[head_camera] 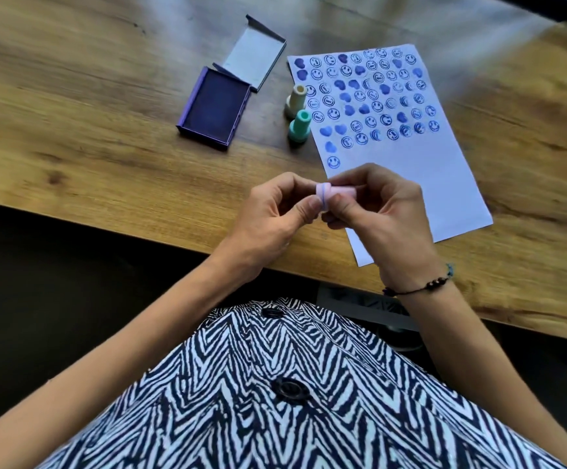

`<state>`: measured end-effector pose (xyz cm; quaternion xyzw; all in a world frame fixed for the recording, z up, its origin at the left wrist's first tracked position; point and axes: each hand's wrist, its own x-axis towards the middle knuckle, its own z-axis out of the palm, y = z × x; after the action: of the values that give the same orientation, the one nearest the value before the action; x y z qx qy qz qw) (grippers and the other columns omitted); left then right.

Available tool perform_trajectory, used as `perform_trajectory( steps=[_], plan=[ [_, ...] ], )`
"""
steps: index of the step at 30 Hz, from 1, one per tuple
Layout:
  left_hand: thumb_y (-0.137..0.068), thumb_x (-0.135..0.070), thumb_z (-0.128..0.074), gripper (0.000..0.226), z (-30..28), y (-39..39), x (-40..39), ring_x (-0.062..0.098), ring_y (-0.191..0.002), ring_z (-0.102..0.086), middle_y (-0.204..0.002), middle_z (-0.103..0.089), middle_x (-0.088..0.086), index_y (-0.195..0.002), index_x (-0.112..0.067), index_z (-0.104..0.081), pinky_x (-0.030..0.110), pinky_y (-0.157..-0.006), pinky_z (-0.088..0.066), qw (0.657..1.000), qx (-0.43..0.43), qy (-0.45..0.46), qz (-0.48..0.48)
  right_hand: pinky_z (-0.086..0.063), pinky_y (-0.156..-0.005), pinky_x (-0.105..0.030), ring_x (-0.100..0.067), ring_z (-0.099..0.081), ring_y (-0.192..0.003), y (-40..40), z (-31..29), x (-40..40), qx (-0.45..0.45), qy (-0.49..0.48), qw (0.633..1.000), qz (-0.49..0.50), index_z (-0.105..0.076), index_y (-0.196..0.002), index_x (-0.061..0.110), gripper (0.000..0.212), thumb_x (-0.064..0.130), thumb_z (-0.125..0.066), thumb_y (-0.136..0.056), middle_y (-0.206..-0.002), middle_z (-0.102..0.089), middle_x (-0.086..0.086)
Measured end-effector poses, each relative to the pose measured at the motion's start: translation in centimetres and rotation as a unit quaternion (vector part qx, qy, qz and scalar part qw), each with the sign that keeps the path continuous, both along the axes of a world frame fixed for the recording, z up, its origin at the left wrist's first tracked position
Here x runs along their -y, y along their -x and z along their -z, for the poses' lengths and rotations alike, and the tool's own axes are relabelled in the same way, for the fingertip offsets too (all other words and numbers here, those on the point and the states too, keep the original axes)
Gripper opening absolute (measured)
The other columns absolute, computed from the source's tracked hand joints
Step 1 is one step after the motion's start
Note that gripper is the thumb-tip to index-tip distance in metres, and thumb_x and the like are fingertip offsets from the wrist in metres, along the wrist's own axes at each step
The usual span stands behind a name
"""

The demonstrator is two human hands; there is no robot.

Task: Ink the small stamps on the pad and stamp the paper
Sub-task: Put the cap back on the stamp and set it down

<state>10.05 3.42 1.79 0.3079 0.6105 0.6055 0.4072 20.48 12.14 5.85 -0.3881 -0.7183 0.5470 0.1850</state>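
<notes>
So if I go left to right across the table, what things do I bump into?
Ink pad → its open lid → cream stamp and green stamp, about level → paper.

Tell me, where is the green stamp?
The green stamp stands upright on the table, just left of the paper, in front of the cream stamp and right of the ink pad.
</notes>
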Motion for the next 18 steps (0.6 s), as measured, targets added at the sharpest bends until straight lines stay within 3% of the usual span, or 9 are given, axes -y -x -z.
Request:
perform_trajectory(
  steps=[6,9,13,14,16,18],
  plan=[
    [-0.082,-0.006,-0.058,0.016,0.3,0.5,0.5,0.023,-0.088,-0.059,-0.095,-0.066,0.017,-0.096,0.002,-0.062,0.024,-0.079,-0.043,0.958,-0.282,0.033,-0.042,-0.056,-0.056,-0.025,-0.017,-0.063,-0.055,1.4,1.2,0.3,-0.015,0.073,0.997,0.023,-0.063,-0.075,0.014,0.013,0.003,-0.071,-0.075,-0.059,-0.062,-0.005],
    [-0.081,-0.003,-0.055,0.02,0.7,0.8,0.7,0.03,-0.091,-0.058,-0.096,-0.064,0.021,-0.099,0.005,-0.06,0.028,-0.082,-0.04,0.933,-0.357,0.041,-0.023,-0.057,-0.053,-0.02,-0.01,-0.062,-0.049,1.9,1.9,0.6,-0.031,0.133,0.99,0.033,-0.061,-0.074,0.014,0.019,-0.004,-0.064,-0.078,-0.051,-0.06,0.006],
    [-0.084,-0.009,-0.055,0.021,0.8,1.6,0.3,0.034,-0.092,-0.057,-0.095,-0.063,0.022,-0.1,0.003,-0.06,0.033,-0.083,-0.04,0.912,-0.408,0.049,0.004,-0.057,-0.056,-0.022,-0.012,-0.063,-0.054,2.3,1.8,-0.2,-0.042,0.194,0.979,0.042,-0.062,-0.072,0.014,0.02,-0.005,-0.064,-0.078,-0.065,-0.06,-0.005],
    [-0.084,-0.01,-0.056,0.022,0.8,1.9,0.0,0.033,-0.093,-0.057,-0.096,-0.063,0.021,-0.102,0.002,-0.06,0.032,-0.084,-0.04,0.911,-0.409,0.051,0.004,-0.057,-0.058,-0.025,-0.015,-0.063,-0.056,2.5,1.8,-0.5,-0.037,0.167,0.985,0.036,-0.063,-0.071,0.015,0.019,-0.003,-0.065,-0.077,-0.066,-0.06,-0.006],
    [-0.084,-0.012,-0.058,0.026,0.7,2.3,-0.4,0.033,-0.095,-0.056,-0.099,-0.062,0.02,-0.107,0.0,-0.059,0.033,-0.087,-0.041,0.914,-0.402,0.061,-0.001,-0.055,-0.065,-0.033,-0.022,-0.064,-0.062,3.0,1.9,-0.9,0.012,-0.009,1.0,0.007,-0.064,-0.075,0.015,0.01,0.005,-0.068,-0.077,-0.066,-0.063,-0.008],
    [-0.084,-0.012,-0.06,0.029,0.5,2.8,-0.5,0.032,-0.096,-0.057,-0.101,-0.062,0.02,-0.11,0.0,-0.058,0.036,-0.089,-0.044,0.917,-0.392,0.07,-0.011,-0.05,-0.069,-0.035,-0.028,-0.063,-0.074,3.7,2.1,-1.1,0.103,-0.245,0.963,-0.046,-0.063,-0.086,0.012,0.007,0.013,-0.065,-0.079,-0.079,-0.067,-0.009]
  ],
)
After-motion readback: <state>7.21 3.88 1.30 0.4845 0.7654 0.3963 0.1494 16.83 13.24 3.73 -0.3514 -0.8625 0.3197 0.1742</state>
